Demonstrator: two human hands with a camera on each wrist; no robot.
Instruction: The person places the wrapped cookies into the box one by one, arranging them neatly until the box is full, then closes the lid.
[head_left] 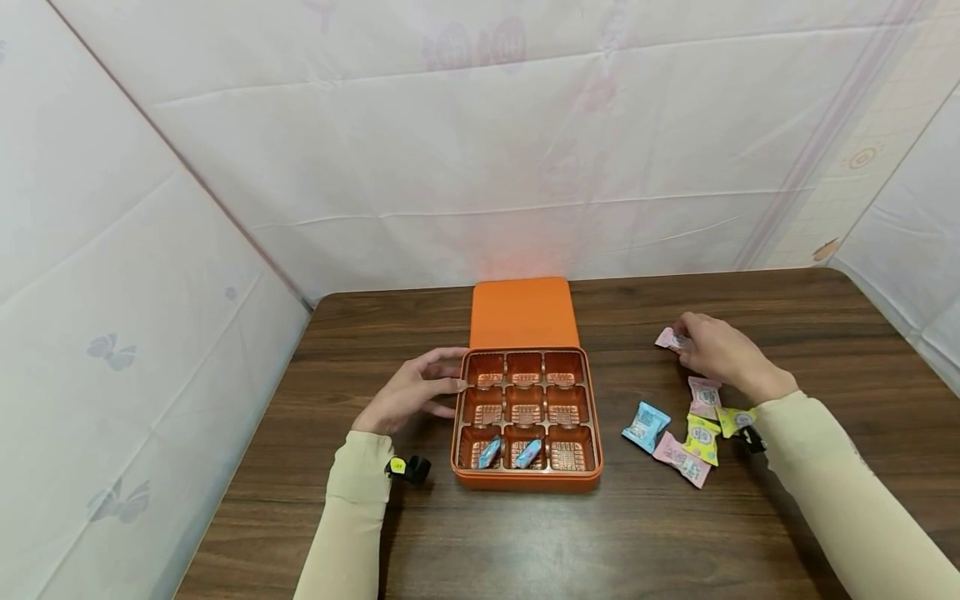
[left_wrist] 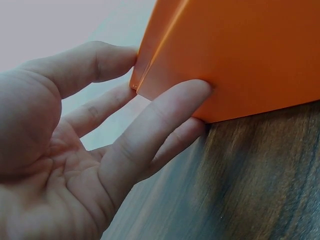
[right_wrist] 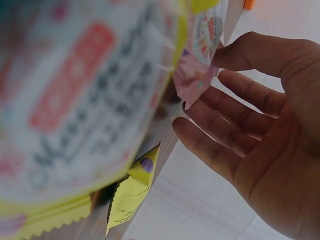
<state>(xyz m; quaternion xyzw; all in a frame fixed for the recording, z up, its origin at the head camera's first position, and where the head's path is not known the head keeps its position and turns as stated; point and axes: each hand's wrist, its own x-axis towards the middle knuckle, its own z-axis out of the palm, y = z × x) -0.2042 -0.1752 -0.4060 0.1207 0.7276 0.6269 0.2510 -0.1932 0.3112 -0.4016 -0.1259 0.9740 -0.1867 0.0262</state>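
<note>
An open orange box (head_left: 595,417) sits mid-table, holding a copper tray of nine small compartments. Two blue wrapped candies (head_left: 489,452) (head_left: 528,452) lie in the front row's left and middle cells. My left hand (head_left: 456,372) rests against the box's left wall. In the left wrist view its straight fingers (left_wrist: 170,107) and thumb touch the orange wall (left_wrist: 250,55) near a corner. My right hand (head_left: 678,335) is at the right, pinching a pink candy packet (head_left: 667,338) (right_wrist: 192,82) between thumb and fingertips (right_wrist: 200,112), low over the table.
The orange lid (head_left: 521,312) lies flat behind the box. Loose packets lie on the dark wooden table (head_left: 525,542) under my right forearm: blue (head_left: 645,425), pink (head_left: 703,396), yellow (head_left: 701,437), pink (head_left: 681,458), yellow (head_left: 735,419). White sheeting surrounds the table.
</note>
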